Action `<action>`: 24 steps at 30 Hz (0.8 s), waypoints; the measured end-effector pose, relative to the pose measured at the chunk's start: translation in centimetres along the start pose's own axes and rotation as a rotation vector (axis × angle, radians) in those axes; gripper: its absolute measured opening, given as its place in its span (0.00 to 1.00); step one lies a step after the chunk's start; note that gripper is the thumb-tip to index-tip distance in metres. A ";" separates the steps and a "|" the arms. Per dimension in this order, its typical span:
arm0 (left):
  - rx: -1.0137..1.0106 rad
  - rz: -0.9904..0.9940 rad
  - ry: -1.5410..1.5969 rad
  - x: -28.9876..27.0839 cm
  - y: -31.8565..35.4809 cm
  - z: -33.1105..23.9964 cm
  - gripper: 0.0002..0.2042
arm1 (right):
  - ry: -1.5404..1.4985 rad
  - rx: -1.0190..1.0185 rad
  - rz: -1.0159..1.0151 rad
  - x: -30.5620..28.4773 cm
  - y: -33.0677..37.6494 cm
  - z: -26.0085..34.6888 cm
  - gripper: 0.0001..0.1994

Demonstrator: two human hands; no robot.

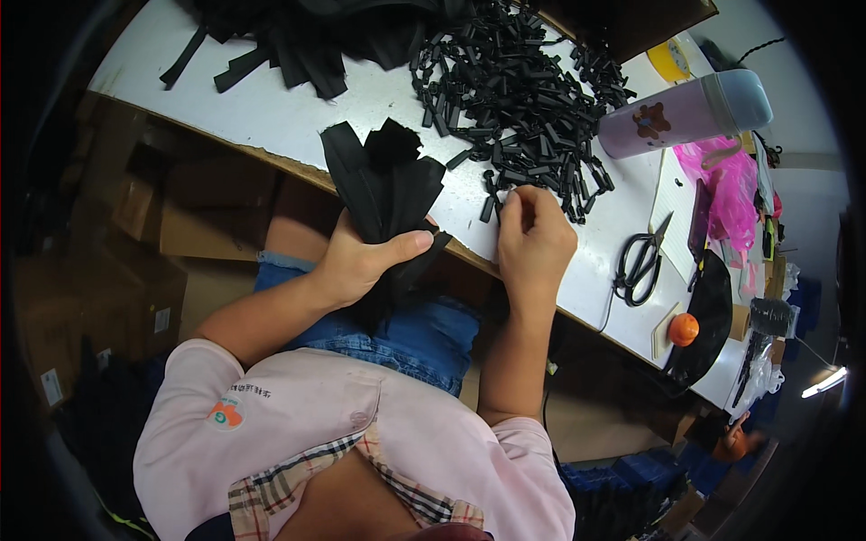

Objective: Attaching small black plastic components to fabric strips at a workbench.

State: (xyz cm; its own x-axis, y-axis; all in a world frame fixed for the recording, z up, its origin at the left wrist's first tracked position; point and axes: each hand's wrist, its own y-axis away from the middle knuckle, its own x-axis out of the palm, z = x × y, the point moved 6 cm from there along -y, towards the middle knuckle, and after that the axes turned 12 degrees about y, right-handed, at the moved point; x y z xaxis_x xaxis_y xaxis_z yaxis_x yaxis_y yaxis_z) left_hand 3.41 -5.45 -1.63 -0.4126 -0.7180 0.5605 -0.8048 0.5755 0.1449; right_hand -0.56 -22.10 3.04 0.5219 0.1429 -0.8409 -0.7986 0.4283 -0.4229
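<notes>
My left hand [368, 257] is closed round a bundle of black fabric strips [383, 185], its thumb pressed across them. The strips fan out above the fist, and their lower ends hang over my lap in front of the table edge. At the near side of a heap of small black plastic pieces with cords [519, 99], my right hand [537, 239] has its thumb and fingers drawn together in a pinch. Whatever is between those fingertips is too hidden to tell. A few loose black pieces lie just left of them on the white table [280, 117].
More black strips [307, 45] cover the far left of the table. Right of the heap lie a pink bottle with a blue lid [677, 115], yellow tape [667, 61], black scissors [642, 263], a pink plastic bag [729, 203] and an orange fruit [683, 329]. Cardboard boxes [216, 207] stand below.
</notes>
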 end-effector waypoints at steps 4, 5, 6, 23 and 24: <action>0.001 -0.008 0.001 0.0 0.0 0.0 0.10 | -0.519 0.221 0.128 -0.2 1.5 -0.2 0.03; 0.000 -0.011 0.003 0.1 0.0 -0.1 0.10 | -0.734 0.202 0.233 0.0 1.9 0.9 0.03; 0.012 -0.002 -0.018 0.3 0.0 -0.4 0.10 | -0.949 0.182 0.336 0.1 2.4 2.0 0.03; 0.159 0.150 -0.413 0.6 -0.1 -1.4 0.05 | -0.648 -0.288 0.276 -1.0 2.4 4.7 0.08; 0.143 0.096 -0.329 0.6 0.1 -1.5 0.06 | -0.664 -0.287 0.253 -1.0 2.5 4.7 0.08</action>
State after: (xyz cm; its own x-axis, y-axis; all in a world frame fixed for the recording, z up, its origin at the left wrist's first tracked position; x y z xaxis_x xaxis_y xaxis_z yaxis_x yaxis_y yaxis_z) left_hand 3.77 -5.21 -0.06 -0.5852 -0.7644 0.2705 -0.7979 0.6024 -0.0238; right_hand -1.63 -16.99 4.40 0.3109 0.7510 -0.5825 -0.9168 0.0753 -0.3922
